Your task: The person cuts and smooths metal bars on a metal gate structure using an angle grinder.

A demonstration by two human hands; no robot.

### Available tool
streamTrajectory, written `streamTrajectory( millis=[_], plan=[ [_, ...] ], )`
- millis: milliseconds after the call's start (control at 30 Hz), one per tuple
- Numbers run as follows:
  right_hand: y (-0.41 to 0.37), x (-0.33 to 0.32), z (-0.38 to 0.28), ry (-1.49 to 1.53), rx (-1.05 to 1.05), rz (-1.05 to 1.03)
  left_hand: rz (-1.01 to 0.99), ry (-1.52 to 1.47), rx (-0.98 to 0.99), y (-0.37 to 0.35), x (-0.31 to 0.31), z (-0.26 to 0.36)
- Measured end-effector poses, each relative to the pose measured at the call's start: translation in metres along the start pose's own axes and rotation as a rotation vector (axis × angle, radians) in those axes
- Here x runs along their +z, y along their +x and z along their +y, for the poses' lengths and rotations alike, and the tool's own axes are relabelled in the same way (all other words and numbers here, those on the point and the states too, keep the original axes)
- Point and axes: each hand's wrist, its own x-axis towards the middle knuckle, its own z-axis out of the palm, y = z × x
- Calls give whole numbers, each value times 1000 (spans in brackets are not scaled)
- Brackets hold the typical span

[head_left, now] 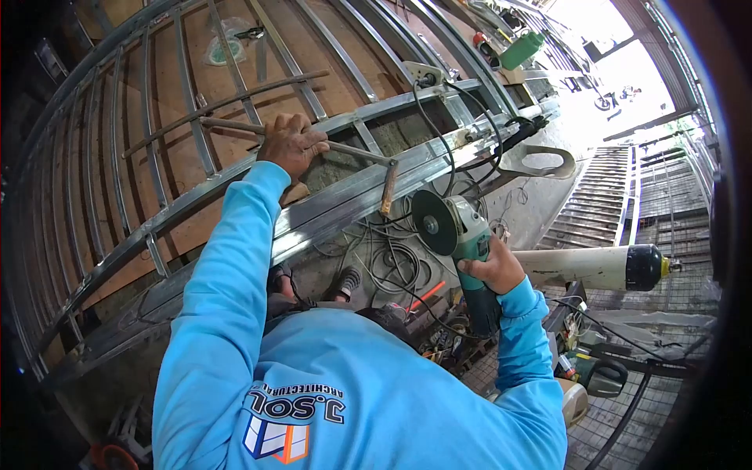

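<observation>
- Left hand [294,147]: fingers closed in a fist round a thin metal bar [356,152]; thumb lies along its right-hand side in view.
- Bar runs crosswise through the fist, sticks out both sides; right end meets a short rusty piece [388,188] angled down toward the body.
- Left hand sits over the metal frame [337,196]; can't tell if knuckles touch it.
- Right hand [497,270]: gripping the angle grinder [474,243], fingers wrapped round the green body, thumb across the near face; fingertips on the far side hidden.
- Grinder head pokes out beyond the thumb, away from the body; dark disc [435,223] on its left, clear of the fingers.
- Disc edge near the short rusty piece, visible gap between; can't tell depth, or whether disc is spinning.
- Loose rod [176,129] lies across the frame bars, beyond the left hand.
- Cables [403,262] coiled on floor, below and left of the grinder.
- Pale cylinder [576,268] with dark end, just right of the right hand.
- Green bottle [523,49] at far end, well apart from both hands.
</observation>
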Motion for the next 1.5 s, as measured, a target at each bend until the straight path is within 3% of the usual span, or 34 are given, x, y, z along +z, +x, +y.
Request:
streamTrajectory(
  millis=[133, 200, 233, 267, 300, 367, 400, 833, 1033, 1333, 1433, 1500],
  plan=[
    [3, 6, 7, 33, -34, 25, 2, 0, -5, 6, 2, -4],
    [6, 8, -2, 87, 39, -60, 76, 65, 118, 4, 19, -16],
    [2, 5, -10, 107, 86, -64, 114, 99, 288, 3, 25, -27],
    [0, 8, -5, -27, 15, -7, 121, -43, 122, 2, 29, -24],
    [2, 10, 3, -168, -47, 51, 172, 10, 192, 3, 43, -39],
    [4, 11, 4, -24, -45, 84, 206, -11, 101, 4, 28, -21],
    [2, 8, 5, -32, -2, 87, 130, -19, 60, 5, 19, -16],
    [-8, 12, 5, 34, 61, 118, 137, -185, 84, 20, 4, -15],
    [-30, 6, -21, 37, 140, 136, 76, -172, 120, 20, -10, -26],
    [-39, 27, -4, 125, 211, 171, 29, -41, 108, 8, -1, -26],
    [-32, 49, 13, 33, -127, 390, 43, 93, 196, 16, 20, -45],
    [-36, 58, -10, 138, -9, 374, 1, 23, 141, 20, 12, -37]
  ],
)
